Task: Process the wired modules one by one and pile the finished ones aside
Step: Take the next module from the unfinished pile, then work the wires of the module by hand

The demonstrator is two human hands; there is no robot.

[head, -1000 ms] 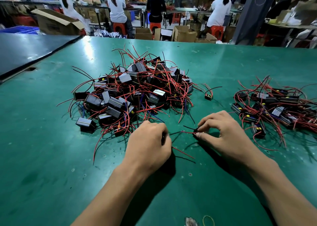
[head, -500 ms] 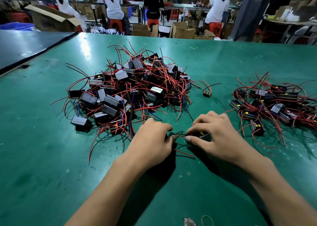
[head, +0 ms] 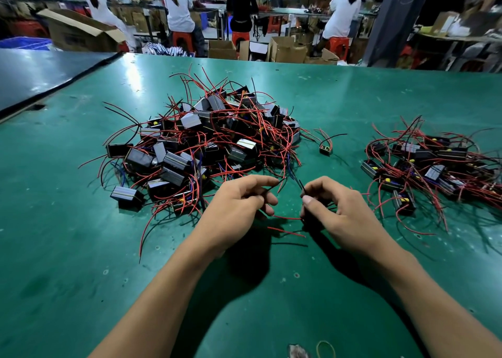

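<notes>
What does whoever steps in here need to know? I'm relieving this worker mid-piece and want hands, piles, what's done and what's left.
Left hand pinches a black wire. Right hand pinches a second black wire. Their module is hidden under the hands.
Big pile ahead-left: probably unprocessed. Smaller pile at right: probably finished. A lone module lies between them.
Done: the smaller pile. Left: the piece in hand, then the big pile.

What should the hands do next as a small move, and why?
Probably pull both wires straight before anything goes to the right pile: the left hand pinches one black wire, the right hand pinches a second black wire, and red wires hang loose between them.
</notes>
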